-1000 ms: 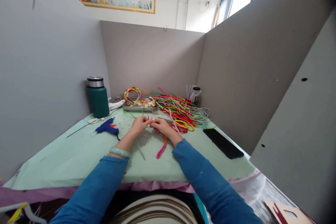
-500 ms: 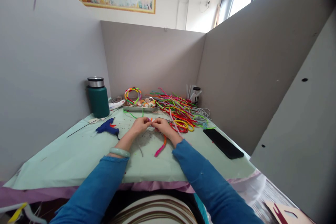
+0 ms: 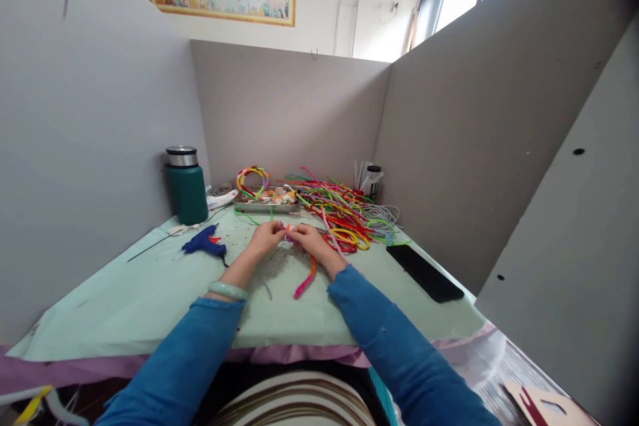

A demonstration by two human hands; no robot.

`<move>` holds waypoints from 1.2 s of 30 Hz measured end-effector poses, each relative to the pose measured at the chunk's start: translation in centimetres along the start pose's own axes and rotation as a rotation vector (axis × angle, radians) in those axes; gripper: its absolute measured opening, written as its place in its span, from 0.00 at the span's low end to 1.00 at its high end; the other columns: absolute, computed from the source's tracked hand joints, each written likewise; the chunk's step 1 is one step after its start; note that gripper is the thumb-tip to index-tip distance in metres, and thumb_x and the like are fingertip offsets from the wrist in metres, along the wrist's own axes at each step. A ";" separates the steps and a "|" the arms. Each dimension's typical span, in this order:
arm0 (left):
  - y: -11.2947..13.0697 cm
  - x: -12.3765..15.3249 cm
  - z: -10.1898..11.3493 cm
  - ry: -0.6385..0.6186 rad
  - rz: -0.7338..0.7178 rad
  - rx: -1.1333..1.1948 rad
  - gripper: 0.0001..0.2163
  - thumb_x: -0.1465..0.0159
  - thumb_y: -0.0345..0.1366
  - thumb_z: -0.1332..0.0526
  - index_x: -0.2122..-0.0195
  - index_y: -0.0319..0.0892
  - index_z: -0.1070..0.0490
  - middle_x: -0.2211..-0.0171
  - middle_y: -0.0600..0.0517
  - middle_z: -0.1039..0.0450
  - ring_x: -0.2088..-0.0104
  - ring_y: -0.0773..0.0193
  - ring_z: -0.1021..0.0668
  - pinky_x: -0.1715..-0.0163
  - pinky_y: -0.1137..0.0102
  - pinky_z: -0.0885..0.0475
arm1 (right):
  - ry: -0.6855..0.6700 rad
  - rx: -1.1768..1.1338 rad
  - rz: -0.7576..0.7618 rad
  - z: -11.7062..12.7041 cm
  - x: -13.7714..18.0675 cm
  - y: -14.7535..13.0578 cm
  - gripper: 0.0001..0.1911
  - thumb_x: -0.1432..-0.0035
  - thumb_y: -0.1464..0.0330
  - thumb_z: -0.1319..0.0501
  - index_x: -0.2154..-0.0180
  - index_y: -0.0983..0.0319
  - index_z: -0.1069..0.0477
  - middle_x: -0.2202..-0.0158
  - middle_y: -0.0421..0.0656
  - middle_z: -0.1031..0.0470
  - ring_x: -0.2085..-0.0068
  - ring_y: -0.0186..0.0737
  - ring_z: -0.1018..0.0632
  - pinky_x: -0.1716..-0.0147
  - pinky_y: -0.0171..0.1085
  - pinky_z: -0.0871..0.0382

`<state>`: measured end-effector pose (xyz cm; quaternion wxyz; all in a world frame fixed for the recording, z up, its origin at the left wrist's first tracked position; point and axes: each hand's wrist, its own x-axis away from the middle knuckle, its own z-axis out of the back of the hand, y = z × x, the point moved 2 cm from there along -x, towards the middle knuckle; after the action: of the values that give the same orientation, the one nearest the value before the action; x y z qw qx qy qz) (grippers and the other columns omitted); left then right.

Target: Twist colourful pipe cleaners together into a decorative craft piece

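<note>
My left hand (image 3: 267, 237) and my right hand (image 3: 305, 238) meet at the middle of the table, fingertips pinched together on a pink and orange pipe cleaner (image 3: 307, 279). Its free end trails toward me over the pale green table cover (image 3: 124, 299). A thin grey wire (image 3: 268, 287) lies just below my left hand. I wear blue sleeves and a pale green bangle (image 3: 227, 289) on the left wrist.
A blue glue gun (image 3: 204, 243) lies left of my hands, a green flask (image 3: 186, 185) behind it. A metal tray (image 3: 267, 200) of small pieces and a heap of coloured pipe cleaners (image 3: 344, 213) sit at the back. A black phone (image 3: 424, 272) lies right. Grey partitions enclose the table.
The pipe cleaner's trailing end has shifted slightly left and my fingertips have worked a little at its top. Both arms stay in place.
</note>
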<state>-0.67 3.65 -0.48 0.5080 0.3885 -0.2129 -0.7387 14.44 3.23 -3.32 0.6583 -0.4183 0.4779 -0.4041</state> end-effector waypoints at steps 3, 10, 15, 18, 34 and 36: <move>0.2 0.2 -0.2 -0.014 -0.027 0.020 0.06 0.46 0.36 0.43 0.76 0.40 0.33 0.81 0.57 0.34 0.78 0.68 0.32 0.76 0.73 0.39 | 0.003 0.006 0.016 -0.1 -0.1 0.0 0.11 0.51 0.61 0.38 0.74 0.63 0.31 0.79 0.36 0.35 0.77 0.30 0.37 0.77 0.31 0.45; 0.7 0.8 -0.5 -0.066 0.041 0.248 0.06 0.44 0.37 0.42 0.72 0.42 0.36 0.78 0.57 0.33 0.83 0.71 0.31 0.84 0.76 0.38 | -0.013 -0.004 0.030 0.0 -0.2 0.0 0.11 0.50 0.61 0.40 0.71 0.63 0.30 0.76 0.37 0.34 0.76 0.30 0.36 0.78 0.31 0.45; 1.2 1.0 -0.3 -0.071 0.059 0.308 0.06 0.44 0.37 0.41 0.72 0.41 0.37 0.81 0.58 0.35 0.86 0.72 0.32 0.87 0.77 0.42 | -0.030 -0.063 0.017 0.1 -0.2 0.0 0.13 0.51 0.59 0.39 0.70 0.63 0.31 0.76 0.36 0.35 0.78 0.29 0.37 0.79 0.31 0.46; 1.1 1.0 -0.3 -0.080 0.056 0.320 0.07 0.43 0.38 0.41 0.72 0.41 0.36 0.84 0.60 0.36 0.87 0.74 0.35 0.86 0.77 0.43 | -0.058 -0.097 0.006 0.0 -0.2 0.0 0.12 0.51 0.59 0.39 0.71 0.63 0.31 0.79 0.34 0.38 0.79 0.29 0.38 0.80 0.31 0.47; -0.4 0.3 -0.9 -0.156 0.051 0.198 0.13 0.48 0.45 0.39 0.75 0.39 0.30 0.85 0.58 0.37 0.86 0.73 0.40 0.83 0.74 0.46 | 0.069 0.042 0.095 0.4 -0.4 -0.2 0.11 0.51 0.62 0.41 0.72 0.64 0.30 0.76 0.38 0.33 0.74 0.31 0.35 0.75 0.31 0.43; -0.7 0.2 -0.9 -0.141 0.035 0.149 0.12 0.49 0.44 0.39 0.75 0.39 0.29 0.84 0.57 0.36 0.84 0.72 0.39 0.82 0.74 0.45 | 0.061 0.069 0.115 0.4 -0.4 -0.2 0.11 0.51 0.62 0.41 0.72 0.64 0.30 0.75 0.38 0.33 0.73 0.32 0.34 0.74 0.32 0.42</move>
<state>-0.40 3.79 -1.58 0.4741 0.3684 -0.3091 -0.7375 14.76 3.57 -2.90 0.6795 -0.3550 0.5067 -0.3944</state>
